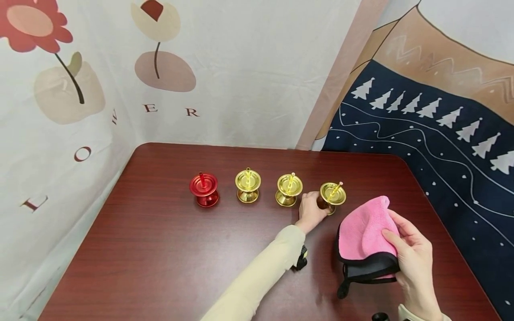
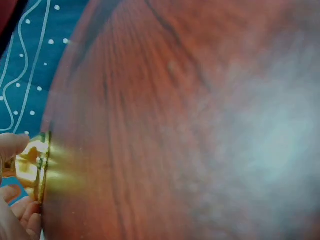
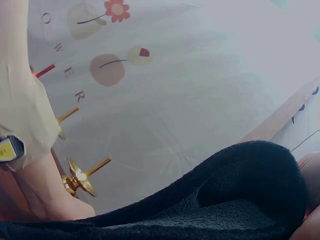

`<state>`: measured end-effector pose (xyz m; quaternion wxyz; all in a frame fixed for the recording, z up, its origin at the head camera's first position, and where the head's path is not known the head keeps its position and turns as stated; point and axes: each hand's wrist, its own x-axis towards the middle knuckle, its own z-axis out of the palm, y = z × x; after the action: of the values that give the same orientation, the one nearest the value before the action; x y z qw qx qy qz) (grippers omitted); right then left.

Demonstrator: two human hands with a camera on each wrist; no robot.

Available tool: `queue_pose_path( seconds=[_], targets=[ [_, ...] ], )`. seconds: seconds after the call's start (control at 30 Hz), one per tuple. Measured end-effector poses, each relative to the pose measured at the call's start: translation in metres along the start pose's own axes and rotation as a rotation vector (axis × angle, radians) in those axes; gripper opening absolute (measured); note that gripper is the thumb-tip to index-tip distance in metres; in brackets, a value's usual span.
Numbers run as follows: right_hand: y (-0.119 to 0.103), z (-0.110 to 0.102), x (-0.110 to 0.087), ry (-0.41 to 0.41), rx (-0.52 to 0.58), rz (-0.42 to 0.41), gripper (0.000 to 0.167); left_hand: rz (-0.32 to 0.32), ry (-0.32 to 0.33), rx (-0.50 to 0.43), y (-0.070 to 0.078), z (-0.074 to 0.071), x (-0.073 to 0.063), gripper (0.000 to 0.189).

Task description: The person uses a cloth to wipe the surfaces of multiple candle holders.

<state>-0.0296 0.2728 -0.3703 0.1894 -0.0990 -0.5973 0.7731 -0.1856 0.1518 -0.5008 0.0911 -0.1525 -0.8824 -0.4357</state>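
Note:
My left hand grips the gold candle holder at the right end of a row. The holder tilts slightly to the right. In the left wrist view, fingers curl round its shiny stem, and the round base shows close over the tabletop. To the right, my right hand pinches a folded cloth, pink on one face and grey on the other, with black edging and a hanging loop. In the right wrist view the dark side of the cloth fills the lower part.
Left of the held one stand two more gold candle holders, one nearer and one farther, then a red candle holder. All are on a dark red-brown wooden table. Printed fabric hangs behind the table.

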Motion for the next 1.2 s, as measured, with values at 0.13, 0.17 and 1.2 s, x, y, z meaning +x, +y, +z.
queue_pose_path(
  seconds=[0.13, 0.17, 1.2],
  targets=[
    [0.001, 0.000, 0.001, 0.001, 0.009, -0.003, 0.039, -0.022, 0.006, -0.058, 0.000, -0.009, -0.008, 0.040],
    [0.001, 0.000, 0.001, 0.002, 0.011, -0.004, 0.039, -0.028, 0.012, -0.074, -0.001, -0.011, -0.010, 0.039],
    [0.002, 0.011, 0.006, -0.021, 0.063, -0.031, 0.038, -0.225, 0.429, -0.274, -0.042, -0.059, -0.015, 0.041]
  ],
)
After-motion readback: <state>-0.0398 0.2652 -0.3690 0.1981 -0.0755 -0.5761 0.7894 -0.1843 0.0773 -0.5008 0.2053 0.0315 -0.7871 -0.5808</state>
